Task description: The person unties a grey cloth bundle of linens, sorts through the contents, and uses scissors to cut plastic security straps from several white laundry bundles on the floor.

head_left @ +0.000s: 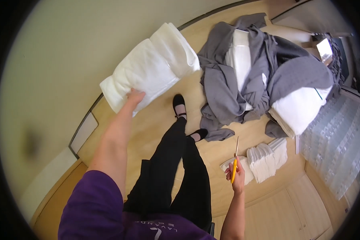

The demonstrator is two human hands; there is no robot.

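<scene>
My left hand [135, 96] grips the near side of a large bundle of folded white cloth [156, 64], close to the wall; some of its fingers are hidden. The bundle is squeezed in at bands across it. In my right hand [237, 175] is a pair of scissors [234, 171] with yellow handles, its thin blades pointing away from me. Just beyond that hand, small stacks of folded white cloths [261, 162] lie in a row. Farther off, a heap of grey cloth [222, 81] partly covers another white bundle [239, 60].
A pale wall [63, 60] rises on the left. At right, a stack of folded white cloth [301, 108] lies partly under grey cloth, beside clear plastic-wrapped goods [333, 141]. My feet in black shoes [178, 105] stand on the light wooden floor [150, 132]. Wooden cabinet doors [276, 213] are at lower right.
</scene>
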